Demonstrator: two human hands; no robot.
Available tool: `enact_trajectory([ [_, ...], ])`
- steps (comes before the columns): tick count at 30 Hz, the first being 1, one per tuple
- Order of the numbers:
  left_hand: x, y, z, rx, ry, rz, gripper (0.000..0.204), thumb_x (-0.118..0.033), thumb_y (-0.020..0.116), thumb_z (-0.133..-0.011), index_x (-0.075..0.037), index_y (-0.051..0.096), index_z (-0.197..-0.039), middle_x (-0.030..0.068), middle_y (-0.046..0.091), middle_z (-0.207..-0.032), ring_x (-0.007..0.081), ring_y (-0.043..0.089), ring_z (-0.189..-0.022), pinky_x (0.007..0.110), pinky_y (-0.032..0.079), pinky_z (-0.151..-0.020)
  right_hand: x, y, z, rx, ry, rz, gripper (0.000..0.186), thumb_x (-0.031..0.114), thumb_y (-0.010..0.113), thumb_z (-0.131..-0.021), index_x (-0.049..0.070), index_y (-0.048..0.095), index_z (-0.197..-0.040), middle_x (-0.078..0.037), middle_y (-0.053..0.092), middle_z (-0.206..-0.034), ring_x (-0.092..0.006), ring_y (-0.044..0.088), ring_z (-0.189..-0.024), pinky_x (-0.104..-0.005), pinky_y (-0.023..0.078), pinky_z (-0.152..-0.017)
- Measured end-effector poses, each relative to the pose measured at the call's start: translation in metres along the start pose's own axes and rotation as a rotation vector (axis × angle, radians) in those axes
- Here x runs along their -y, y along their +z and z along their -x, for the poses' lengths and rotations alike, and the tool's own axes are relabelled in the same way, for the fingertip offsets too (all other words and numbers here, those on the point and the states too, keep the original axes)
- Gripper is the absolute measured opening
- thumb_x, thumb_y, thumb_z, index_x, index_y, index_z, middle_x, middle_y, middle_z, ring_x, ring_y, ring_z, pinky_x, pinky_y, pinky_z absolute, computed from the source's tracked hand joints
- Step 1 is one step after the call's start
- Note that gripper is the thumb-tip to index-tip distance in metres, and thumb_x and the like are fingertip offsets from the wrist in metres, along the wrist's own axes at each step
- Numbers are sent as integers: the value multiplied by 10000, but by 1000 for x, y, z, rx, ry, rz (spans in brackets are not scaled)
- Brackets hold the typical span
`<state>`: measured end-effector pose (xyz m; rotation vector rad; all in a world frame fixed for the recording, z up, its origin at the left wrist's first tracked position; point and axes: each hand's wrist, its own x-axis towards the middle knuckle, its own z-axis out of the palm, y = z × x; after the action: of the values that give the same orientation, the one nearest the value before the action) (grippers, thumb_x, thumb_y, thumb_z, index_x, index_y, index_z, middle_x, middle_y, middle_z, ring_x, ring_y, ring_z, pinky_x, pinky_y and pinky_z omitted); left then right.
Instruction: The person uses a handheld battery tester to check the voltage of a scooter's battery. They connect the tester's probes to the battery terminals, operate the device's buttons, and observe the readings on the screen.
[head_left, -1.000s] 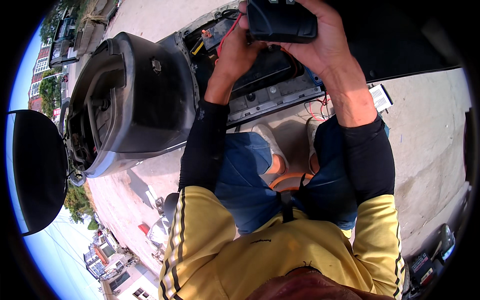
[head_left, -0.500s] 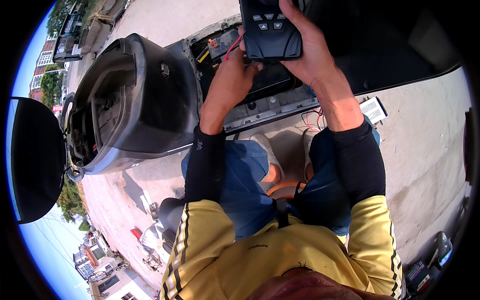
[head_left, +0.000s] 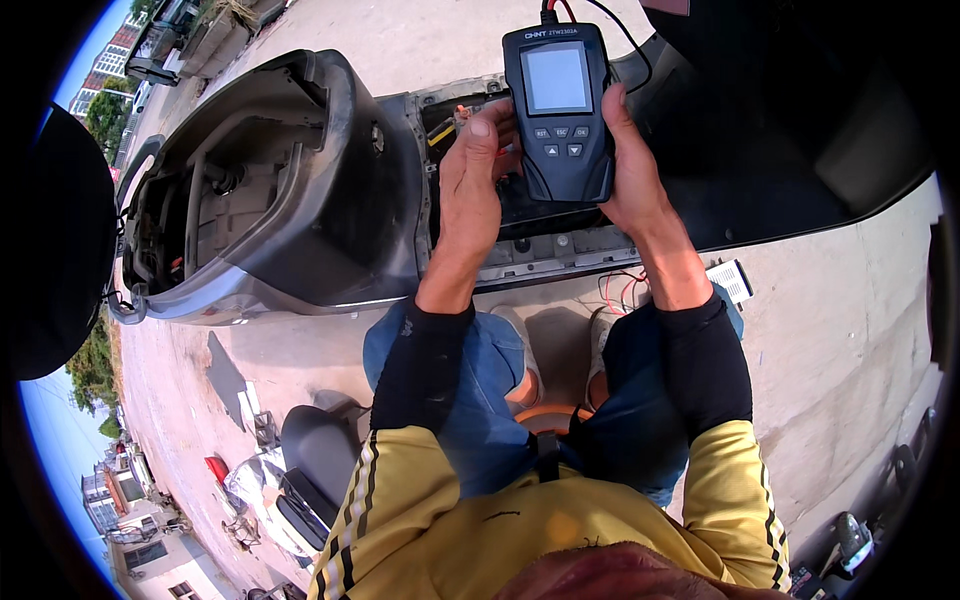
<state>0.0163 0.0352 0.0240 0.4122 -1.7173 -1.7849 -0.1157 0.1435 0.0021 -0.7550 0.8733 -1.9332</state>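
A dark handheld battery tester [head_left: 560, 165] with a pale screen and several buttons is upright in front of me. My right hand [head_left: 640, 185] holds its right side, thumb along the edge and fingers behind. My left hand [head_left: 468, 195] is at its left edge, thumb raised and fingers loosely apart, partly behind the tester; whether they touch it I cannot tell. A red and a black cable [head_left: 556, 8] leave the tester's top. Below lies the open floor bay of a dark scooter [head_left: 330, 200], with a black battery [head_left: 535, 215] partly hidden by the tester and hands.
The scooter's hollow front shell [head_left: 225, 185] is at the left, and a black seat-like panel [head_left: 790, 150] extends right. A white box [head_left: 730, 282] with red wires lies on the concrete by my right leg. A dark stool-like object [head_left: 318, 440] stands lower left.
The tester has come down into fuller view, showing its whole screen. My left hand has risen from the battery bay to the tester's left side, away from the red cable.
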Motion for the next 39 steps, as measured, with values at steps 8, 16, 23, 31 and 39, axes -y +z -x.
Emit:
enact_trajectory([
  [8,14,-2,-1,-95,-67,190,634,-492,406,-1120,49,531,-1425,54,637,-1164,101,555,-996,265,453,-889,-7,1,0,4,76,2,692,577,370,-1091,3,523,-1444,-128,655,-1333,-212,655,-1201,-379,521,-1047],
  [16,19,-12,-4,-212,35,159,493,-411,425,-1127,29,608,-1257,47,628,-1084,111,543,-969,276,452,-889,-16,20,1,20,90,41,635,517,515,-1071,-14,544,-1418,-96,639,-1344,-158,594,-1231,-326,455,-1068],
  [23,12,-11,-5,-324,168,-92,441,-396,477,-1110,19,592,-1201,47,620,-1052,117,529,-954,277,448,-879,-17,16,-2,13,86,2,553,401,539,-1087,24,479,-1487,-82,615,-1367,-163,586,-1241,-345,469,-1061],
  [31,6,-6,-1,-331,227,-77,462,-414,514,-1093,25,571,-1226,50,622,-1050,121,525,-961,272,452,-870,-17,14,1,-7,95,15,568,402,525,-1092,85,418,-1551,-65,583,-1409,-169,577,-1272,-361,501,-1043],
  [39,23,-12,-12,-276,-5,357,376,-325,469,-1106,-1,632,-1203,49,659,-1102,114,580,-1003,282,471,-935,-15,31,13,3,65,82,692,400,559,-1079,99,267,-1629,-92,484,-1513,-181,479,-1373,-348,442,-1112],
])
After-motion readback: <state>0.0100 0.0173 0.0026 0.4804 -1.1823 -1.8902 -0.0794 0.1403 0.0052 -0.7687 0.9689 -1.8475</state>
